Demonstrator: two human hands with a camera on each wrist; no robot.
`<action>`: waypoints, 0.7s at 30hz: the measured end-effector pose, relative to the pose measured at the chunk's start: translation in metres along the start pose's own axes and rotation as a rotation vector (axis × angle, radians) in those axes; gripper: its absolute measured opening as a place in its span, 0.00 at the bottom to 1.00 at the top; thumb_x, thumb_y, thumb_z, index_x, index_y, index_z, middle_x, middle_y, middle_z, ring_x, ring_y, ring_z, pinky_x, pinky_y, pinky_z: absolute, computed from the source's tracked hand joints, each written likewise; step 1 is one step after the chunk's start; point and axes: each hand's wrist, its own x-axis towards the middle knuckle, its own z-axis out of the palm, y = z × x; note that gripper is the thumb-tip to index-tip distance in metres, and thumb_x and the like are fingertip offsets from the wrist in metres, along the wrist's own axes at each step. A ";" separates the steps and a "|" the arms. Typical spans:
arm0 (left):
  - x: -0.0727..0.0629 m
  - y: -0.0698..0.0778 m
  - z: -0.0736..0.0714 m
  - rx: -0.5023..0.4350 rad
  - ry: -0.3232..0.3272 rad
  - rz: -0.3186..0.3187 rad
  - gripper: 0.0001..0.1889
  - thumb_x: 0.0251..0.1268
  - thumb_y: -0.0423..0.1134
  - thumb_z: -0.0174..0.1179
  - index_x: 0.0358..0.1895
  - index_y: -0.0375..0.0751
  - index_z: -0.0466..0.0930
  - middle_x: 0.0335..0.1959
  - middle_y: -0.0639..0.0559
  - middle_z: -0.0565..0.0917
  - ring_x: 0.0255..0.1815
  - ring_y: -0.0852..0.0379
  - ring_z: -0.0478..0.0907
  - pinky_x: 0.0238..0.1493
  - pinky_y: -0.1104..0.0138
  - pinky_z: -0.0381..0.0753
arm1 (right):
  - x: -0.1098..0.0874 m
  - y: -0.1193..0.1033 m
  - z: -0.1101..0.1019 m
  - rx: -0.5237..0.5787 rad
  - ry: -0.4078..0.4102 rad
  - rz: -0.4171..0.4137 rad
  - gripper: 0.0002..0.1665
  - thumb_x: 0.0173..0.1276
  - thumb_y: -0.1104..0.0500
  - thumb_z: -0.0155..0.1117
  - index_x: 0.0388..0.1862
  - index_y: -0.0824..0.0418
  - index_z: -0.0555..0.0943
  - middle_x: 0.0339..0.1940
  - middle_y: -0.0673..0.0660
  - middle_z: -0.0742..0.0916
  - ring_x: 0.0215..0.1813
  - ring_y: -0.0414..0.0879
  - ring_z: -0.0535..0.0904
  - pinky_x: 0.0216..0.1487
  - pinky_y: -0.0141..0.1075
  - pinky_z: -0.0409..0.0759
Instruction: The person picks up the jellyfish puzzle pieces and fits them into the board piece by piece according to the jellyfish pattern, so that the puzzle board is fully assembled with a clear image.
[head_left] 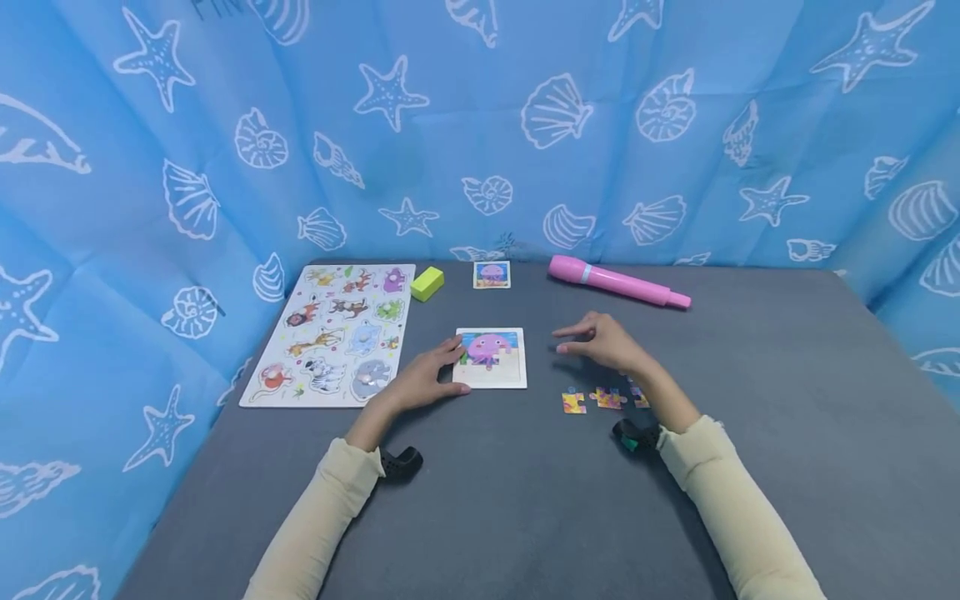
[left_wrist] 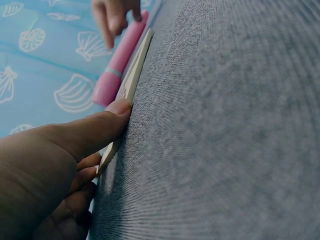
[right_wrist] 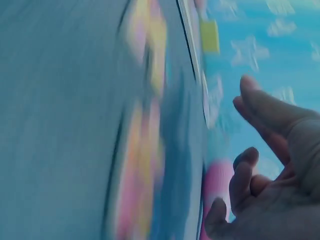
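Observation:
A small white-framed jigsaw board [head_left: 490, 379] lies on the table, its upper part filled with a pink octopus picture and its lower part bare pale wood. My left hand [head_left: 426, 377] holds the board at its left side, thumb at the near corner and fingers at the far one; the left wrist view shows the thumb [left_wrist: 107, 120] against the edge. To the right, my right hand [head_left: 603, 342] hovers above the table with thumb and forefinger apart and nothing between them. Several loose jigsaw pieces [head_left: 607, 398] lie below it, some partly hidden by the wrist.
A small octopus picture card [head_left: 492, 275] lies at the back, with a yellow-green block [head_left: 427, 284] to its left. A large animal peg puzzle [head_left: 330, 337] occupies the left side. Behind the right hand lies a pink microphone-shaped stick [head_left: 618, 283]. A blue shell-print curtain [head_left: 480, 125] closes off the back.

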 end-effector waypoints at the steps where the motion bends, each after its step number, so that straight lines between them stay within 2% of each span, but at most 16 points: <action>1: -0.001 0.000 0.000 -0.004 0.004 0.005 0.38 0.57 0.48 0.62 0.68 0.34 0.58 0.73 0.42 0.54 0.73 0.44 0.51 0.68 0.50 0.57 | -0.007 0.006 -0.008 0.007 0.002 0.015 0.20 0.57 0.55 0.69 0.47 0.62 0.83 0.27 0.56 0.74 0.29 0.45 0.61 0.29 0.33 0.63; 5: -0.005 -0.003 -0.002 -0.021 0.017 -0.002 0.39 0.57 0.48 0.62 0.68 0.34 0.58 0.73 0.42 0.53 0.73 0.44 0.51 0.68 0.50 0.57 | -0.035 0.028 -0.037 0.020 0.016 0.069 0.22 0.58 0.54 0.67 0.50 0.63 0.82 0.25 0.55 0.72 0.28 0.44 0.61 0.27 0.32 0.63; 9: -0.007 -0.005 -0.003 -0.017 0.026 -0.018 0.39 0.56 0.48 0.63 0.68 0.35 0.58 0.73 0.43 0.54 0.73 0.44 0.51 0.68 0.50 0.57 | -0.055 0.047 -0.055 0.012 0.002 0.100 0.24 0.58 0.55 0.67 0.53 0.63 0.80 0.25 0.54 0.71 0.27 0.42 0.62 0.26 0.32 0.63; 15: -0.006 -0.003 -0.002 -0.004 0.016 -0.007 0.39 0.57 0.48 0.63 0.68 0.34 0.58 0.73 0.42 0.54 0.73 0.44 0.51 0.68 0.49 0.56 | -0.070 0.069 -0.063 -0.001 -0.016 0.084 0.25 0.56 0.57 0.69 0.53 0.64 0.80 0.27 0.55 0.73 0.28 0.41 0.62 0.27 0.32 0.62; 21: -0.003 0.002 0.002 -0.015 0.008 0.013 0.39 0.57 0.48 0.63 0.68 0.33 0.58 0.72 0.41 0.54 0.72 0.43 0.51 0.68 0.48 0.56 | -0.079 0.075 -0.062 -0.011 -0.028 0.051 0.24 0.53 0.58 0.71 0.50 0.65 0.81 0.29 0.56 0.76 0.30 0.41 0.62 0.29 0.32 0.61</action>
